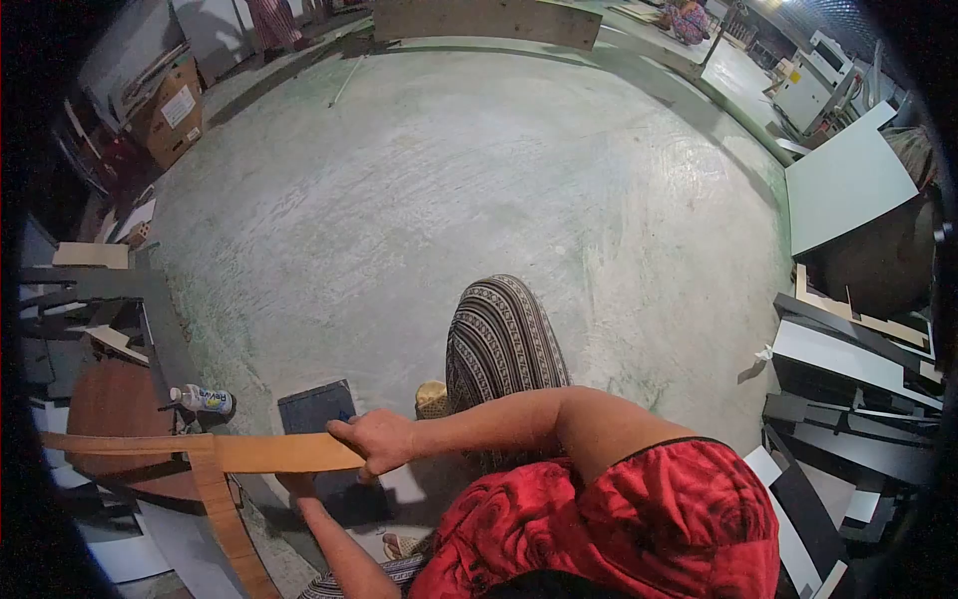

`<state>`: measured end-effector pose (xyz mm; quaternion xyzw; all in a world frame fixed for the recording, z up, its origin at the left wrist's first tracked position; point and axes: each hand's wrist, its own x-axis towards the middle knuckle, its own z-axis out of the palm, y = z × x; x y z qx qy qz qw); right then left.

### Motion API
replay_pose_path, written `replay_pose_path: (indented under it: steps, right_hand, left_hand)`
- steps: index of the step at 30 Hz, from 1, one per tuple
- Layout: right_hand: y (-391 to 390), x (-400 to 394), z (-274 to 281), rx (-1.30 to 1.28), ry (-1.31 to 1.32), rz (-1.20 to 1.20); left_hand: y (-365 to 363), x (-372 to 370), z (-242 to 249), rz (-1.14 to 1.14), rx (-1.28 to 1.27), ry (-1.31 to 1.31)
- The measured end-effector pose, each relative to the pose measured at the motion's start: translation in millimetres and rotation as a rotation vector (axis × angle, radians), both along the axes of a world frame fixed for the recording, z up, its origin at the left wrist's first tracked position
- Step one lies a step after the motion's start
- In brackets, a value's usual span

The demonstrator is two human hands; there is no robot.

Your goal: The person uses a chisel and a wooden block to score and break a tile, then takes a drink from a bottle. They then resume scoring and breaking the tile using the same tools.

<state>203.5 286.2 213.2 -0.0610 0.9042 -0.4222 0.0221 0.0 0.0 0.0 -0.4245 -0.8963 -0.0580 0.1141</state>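
Note:
A light wooden strip [284,453] runs leftward across the lower left of the view. My right hand [375,441] is closed round its right end, with the thumb below. Under the strip's lower edge is my left hand [297,486], its fingers mostly hidden by the wood, so its grip cannot be made out. At its left end the strip meets a longer wood-grained piece [225,514] that curves down toward the bottom edge. Beneath my right hand a dark flat board [315,404] lies on the floor.
A labelled bottle [203,399] lies left of the board. Stacked panels [848,359] line the right side, and offcuts [95,285] the left. A cardboard box [172,115] stands at the upper left. Two other people are far off, one crouching [687,22] at the top right.

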Motion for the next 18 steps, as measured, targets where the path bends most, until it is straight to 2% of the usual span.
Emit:
replay_pose_path:
  steps: [2, 3, 5, 8, 9, 11, 12, 14, 15, 17, 18]
  right_hand:
    - [1.4, 0.1, 1.8, -0.101, 0.078, -0.060]
    - [-3.5, -3.4, -0.3, -0.116, 0.079, -0.064]
    - [1.7, -3.9, -14.5, 0.053, -0.143, -0.038]
    - [6.3, 2.1, -15.6, 0.031, -0.111, -0.046]
    - [4.2, 0.4, -12.9, 0.028, -0.108, -0.040]
    - [0.5, -1.0, -4.8, -0.056, 0.073, -0.060]
    - [-1.3, -0.4, -0.7, -0.061, 0.072, -0.057]
    - [-3.5, 0.1, 4.9, -0.084, 0.114, -0.075]
    - [-2.6, -1.4, 1.7, -0.087, 0.115, -0.074]
    - [-1.8, -5.6, -10.4, 0.056, -0.145, 0.001]
    - [-0.2, -4.9, -9.9, 0.055, -0.145, 0.011]
  left_hand:
    - [12.9, 13.2, 19.3, 0.151, -0.047, -0.032]
    - [19.9, 24.4, 44.6, 0.147, -0.063, -0.029]
    - [52.2, 56.1, 69.7, 0.594, 1.405, -1.282]
    - [50.0, 55.3, 58.1, 0.600, 1.285, -1.209]
    - [31.1, 22.7, 19.5, 0.604, 1.286, -1.202]
    - [-17.8, -18.4, -59.4, 0.198, 1.112, -1.203]
    - [-17.4, -13.7, -45.4, 0.204, 1.110, -1.202]
    - [-7.1, -2.4, -0.2, -0.092, 0.058, 0.267]
    - [-6.9, -4.6, -8.1, -0.092, 0.055, 0.268]
    - [-14.3, -13.2, -43.8, 0.401, 0.653, -0.832]
    - [-13.0, -11.8, -44.0, 0.411, 0.656, -0.829]
